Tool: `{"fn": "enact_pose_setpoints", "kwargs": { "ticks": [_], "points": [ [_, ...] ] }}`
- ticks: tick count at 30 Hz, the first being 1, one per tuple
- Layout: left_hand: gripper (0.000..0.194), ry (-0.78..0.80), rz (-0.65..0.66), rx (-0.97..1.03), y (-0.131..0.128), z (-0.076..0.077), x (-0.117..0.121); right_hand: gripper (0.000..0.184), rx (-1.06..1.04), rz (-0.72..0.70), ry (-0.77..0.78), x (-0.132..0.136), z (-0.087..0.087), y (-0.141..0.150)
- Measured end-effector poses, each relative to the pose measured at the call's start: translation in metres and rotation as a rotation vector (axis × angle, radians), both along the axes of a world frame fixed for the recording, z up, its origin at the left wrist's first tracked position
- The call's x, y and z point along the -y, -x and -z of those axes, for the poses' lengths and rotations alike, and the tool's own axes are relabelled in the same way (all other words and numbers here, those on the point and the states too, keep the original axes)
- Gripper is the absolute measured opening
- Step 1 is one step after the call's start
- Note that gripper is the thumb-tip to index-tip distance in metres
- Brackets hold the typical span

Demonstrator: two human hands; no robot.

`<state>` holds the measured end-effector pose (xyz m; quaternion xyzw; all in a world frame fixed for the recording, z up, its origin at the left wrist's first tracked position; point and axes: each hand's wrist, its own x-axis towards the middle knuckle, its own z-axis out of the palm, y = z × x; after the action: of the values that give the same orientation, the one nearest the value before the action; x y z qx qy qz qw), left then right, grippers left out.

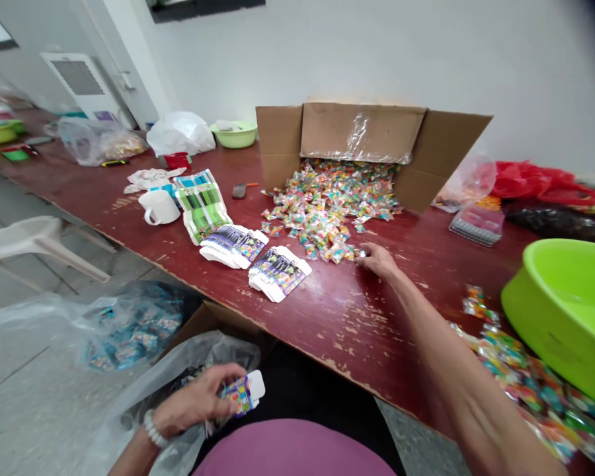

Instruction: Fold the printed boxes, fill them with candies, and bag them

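My left hand (198, 396) is low by my lap, over a clear plastic bag (143, 396), with its fingers closed on a small printed packet box (245, 393). My right hand (377, 259) is stretched out across the dark red table (337, 317), its fingers pinched at the near edge of a heap of small colourful wrapped sweets (327, 211). The heap spills out of a cardboard box (367, 139) lying on its side. Two stacks of flat printed boxes (277, 271) lie just left of that hand.
A white mug (158, 206) and green-striped packs (203, 205) sit to the left. A green basin (565, 311) stands at the right with more sweets (525, 383) in front of it. Bags, a green bowl (235, 134) and a white stool (34, 241) lie further off.
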<state>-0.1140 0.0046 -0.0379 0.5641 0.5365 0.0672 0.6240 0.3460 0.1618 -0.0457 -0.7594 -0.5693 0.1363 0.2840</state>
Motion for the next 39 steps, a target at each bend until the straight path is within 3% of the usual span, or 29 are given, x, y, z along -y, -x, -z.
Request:
{"fn": "enact_pose_setpoints", "kwargs": {
  "ticks": [3, 7, 9, 11, 14, 17, 22, 27, 29, 33, 35, 39],
  "points": [
    [0.032, 0.066, 0.008, 0.039, 0.002, 0.000, 0.003, 0.028, -0.162, 0.047, -0.008, 0.008, -0.007, 0.004],
    [0.049, 0.071, -0.258, 0.261, -0.009, -0.006, 0.006, 0.035, -0.389, 0.063, -0.064, 0.042, -0.023, 0.026],
    [0.057, 0.040, -0.306, 0.336, -0.025, -0.014, 0.005, 0.036, -0.697, -0.049, -0.152, 0.070, -0.035, 0.054],
    [0.057, 0.009, -0.297, 0.374, -0.045, -0.023, 0.004, 0.036, -0.872, -0.201, -0.140, 0.100, -0.048, 0.092],
    [0.049, -0.015, -0.222, 0.407, -0.076, -0.038, 0.004, 0.031, -1.056, -0.292, -0.107, 0.133, -0.060, 0.150],
    [0.040, -0.076, -0.170, 0.435, -0.096, -0.050, 0.004, 0.030, -1.105, -0.322, -0.060, 0.150, -0.056, 0.184],
    [0.032, -0.138, -0.213, 0.444, -0.102, -0.055, 0.008, 0.022, -0.894, -0.372, -0.069, 0.164, -0.043, 0.192],
    [0.026, -0.122, -0.351, 0.567, -0.101, -0.051, 0.010, 0.017, -0.674, -0.515, -0.232, 0.172, -0.047, 0.195],
    [0.032, -0.051, -0.447, 0.651, -0.100, -0.052, 0.008, 0.021, -0.755, -0.517, -0.229, 0.173, -0.049, 0.196],
    [0.051, 0.073, -0.523, 0.710, -0.096, -0.053, 0.005, 0.028, -1.120, -0.345, -0.047, 0.171, -0.051, 0.197],
    [0.046, 0.035, -0.514, 0.712, -0.096, -0.053, 0.006, 0.036, -1.221, -0.378, 0.055, 0.171, -0.053, 0.197],
    [0.032, -0.100, -0.472, 0.672, -0.100, -0.051, 0.012, 0.031, -1.270, -0.542, 0.180, 0.171, -0.053, 0.201]
  ]
}}
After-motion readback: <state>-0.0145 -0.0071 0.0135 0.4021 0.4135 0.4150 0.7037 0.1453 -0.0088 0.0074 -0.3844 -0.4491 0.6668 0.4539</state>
